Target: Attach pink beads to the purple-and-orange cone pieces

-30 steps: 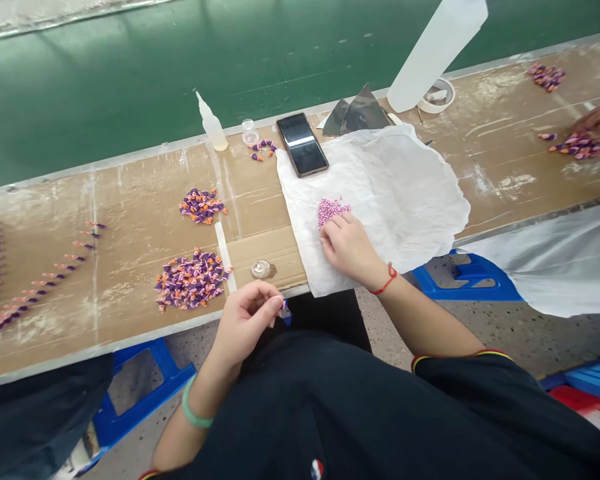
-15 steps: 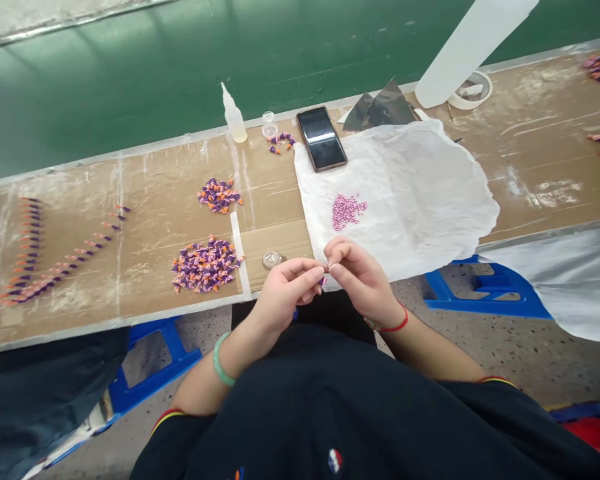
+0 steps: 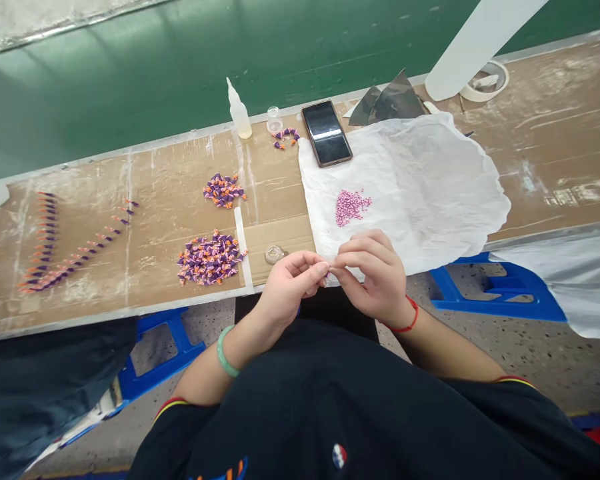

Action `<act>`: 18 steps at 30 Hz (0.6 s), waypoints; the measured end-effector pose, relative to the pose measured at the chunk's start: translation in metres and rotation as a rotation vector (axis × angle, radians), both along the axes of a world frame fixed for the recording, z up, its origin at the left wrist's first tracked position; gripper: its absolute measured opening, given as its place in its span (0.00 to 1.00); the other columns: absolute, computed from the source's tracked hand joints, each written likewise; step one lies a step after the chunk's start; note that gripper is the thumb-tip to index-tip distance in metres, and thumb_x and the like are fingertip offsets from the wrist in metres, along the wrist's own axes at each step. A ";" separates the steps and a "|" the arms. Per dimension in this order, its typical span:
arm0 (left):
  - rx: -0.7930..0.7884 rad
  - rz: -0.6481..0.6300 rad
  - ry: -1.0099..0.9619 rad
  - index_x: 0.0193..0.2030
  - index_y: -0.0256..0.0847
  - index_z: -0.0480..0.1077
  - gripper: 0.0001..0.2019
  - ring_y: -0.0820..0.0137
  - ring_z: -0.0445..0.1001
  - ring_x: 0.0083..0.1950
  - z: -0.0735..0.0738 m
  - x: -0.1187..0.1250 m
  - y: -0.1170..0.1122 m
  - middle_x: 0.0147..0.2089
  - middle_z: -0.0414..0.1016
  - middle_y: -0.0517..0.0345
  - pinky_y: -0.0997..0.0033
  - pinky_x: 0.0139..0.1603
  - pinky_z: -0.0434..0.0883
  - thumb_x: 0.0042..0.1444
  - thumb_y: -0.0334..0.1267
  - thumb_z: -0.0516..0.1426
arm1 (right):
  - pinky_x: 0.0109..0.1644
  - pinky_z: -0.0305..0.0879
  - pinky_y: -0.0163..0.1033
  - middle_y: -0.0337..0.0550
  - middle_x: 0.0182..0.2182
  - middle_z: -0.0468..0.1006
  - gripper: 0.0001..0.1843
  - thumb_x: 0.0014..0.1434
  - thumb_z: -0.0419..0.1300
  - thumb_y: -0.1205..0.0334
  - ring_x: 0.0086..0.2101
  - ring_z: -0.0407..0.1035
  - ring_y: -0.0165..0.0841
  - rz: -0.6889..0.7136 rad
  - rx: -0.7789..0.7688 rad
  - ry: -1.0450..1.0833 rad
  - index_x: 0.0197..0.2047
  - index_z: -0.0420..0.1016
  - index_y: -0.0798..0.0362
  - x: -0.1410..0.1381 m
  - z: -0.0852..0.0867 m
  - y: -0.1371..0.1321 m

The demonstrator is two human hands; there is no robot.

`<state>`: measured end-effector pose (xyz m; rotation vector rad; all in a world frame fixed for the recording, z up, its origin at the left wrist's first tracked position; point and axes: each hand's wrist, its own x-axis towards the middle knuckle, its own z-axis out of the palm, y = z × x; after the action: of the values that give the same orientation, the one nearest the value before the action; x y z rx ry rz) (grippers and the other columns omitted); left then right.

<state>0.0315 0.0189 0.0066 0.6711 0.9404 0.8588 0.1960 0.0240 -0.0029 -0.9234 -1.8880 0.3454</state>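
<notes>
Small purple piece is at the fingertips, over the near edge of the table, just near of the white cloth. Left hand pinches it between thumb and index finger; right hand has thumb and index drawn together at the same spot, other fingers curled. Whether the right tips hold a bead: cannot tell, too small. Change: one second ago the right hand was down at the pink beads; half a second ago it had joined the left, and it is there now. Reading: picking at the heap has given way to two-handed fingertip work on one piece. Orientation: a purple bit shows on the near side of the fingertips; fingers cover the rest, so long axis and pointing direction are not readable. Outward: clear round object to the left of the fingertips, large pile of purple-and-orange pieces farther left, smaller pile on its far side. Phone lies on the cloth's far left corner; squeeze bottle stands near the far edge.
</notes>
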 end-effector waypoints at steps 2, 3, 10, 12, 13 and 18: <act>0.011 0.002 0.010 0.29 0.37 0.72 0.22 0.80 0.56 0.21 0.000 0.000 -0.001 0.22 0.66 0.64 0.76 0.23 0.52 0.43 0.54 0.72 | 0.39 0.63 0.49 0.40 0.30 0.75 0.07 0.63 0.59 0.68 0.33 0.68 0.38 0.038 -0.069 0.030 0.36 0.70 0.45 0.001 0.001 0.002; 0.018 0.001 0.023 0.29 0.37 0.72 0.22 0.80 0.57 0.22 -0.001 0.000 -0.002 0.22 0.66 0.63 0.76 0.23 0.52 0.43 0.54 0.71 | 0.40 0.63 0.48 0.40 0.30 0.75 0.06 0.64 0.59 0.67 0.33 0.68 0.38 0.067 -0.108 0.048 0.36 0.70 0.45 0.002 0.001 0.003; 0.173 -0.093 0.109 0.29 0.39 0.71 0.21 0.77 0.62 0.24 0.001 -0.007 -0.001 0.23 0.68 0.62 0.75 0.25 0.59 0.49 0.55 0.69 | 0.38 0.65 0.45 0.40 0.29 0.74 0.07 0.67 0.60 0.62 0.33 0.69 0.36 0.306 -0.272 0.097 0.35 0.68 0.47 0.010 0.006 0.013; 0.271 -0.076 0.191 0.28 0.39 0.70 0.19 0.75 0.64 0.24 0.005 -0.009 0.000 0.24 0.69 0.61 0.73 0.27 0.62 0.52 0.53 0.67 | 0.39 0.65 0.45 0.39 0.30 0.74 0.06 0.66 0.60 0.63 0.33 0.69 0.35 0.292 -0.267 0.078 0.35 0.68 0.47 0.010 0.008 0.013; 0.325 -0.063 0.256 0.28 0.39 0.70 0.17 0.75 0.64 0.25 0.007 -0.010 0.000 0.24 0.69 0.61 0.73 0.27 0.62 0.54 0.51 0.66 | 0.40 0.65 0.44 0.39 0.30 0.74 0.06 0.65 0.60 0.65 0.33 0.69 0.35 0.281 -0.272 0.072 0.36 0.68 0.47 0.009 0.010 0.013; 0.644 -0.094 0.594 0.28 0.41 0.70 0.10 0.74 0.61 0.23 0.018 -0.018 0.002 0.24 0.68 0.61 0.72 0.26 0.58 0.59 0.40 0.60 | 0.33 0.65 0.38 0.38 0.28 0.73 0.07 0.63 0.55 0.70 0.29 0.68 0.31 0.299 -0.378 0.043 0.34 0.68 0.49 0.008 0.017 0.009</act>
<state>0.0138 0.0205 0.0248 1.5742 1.1456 0.8971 0.2037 0.0330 0.0140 -0.8653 -1.9579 0.9196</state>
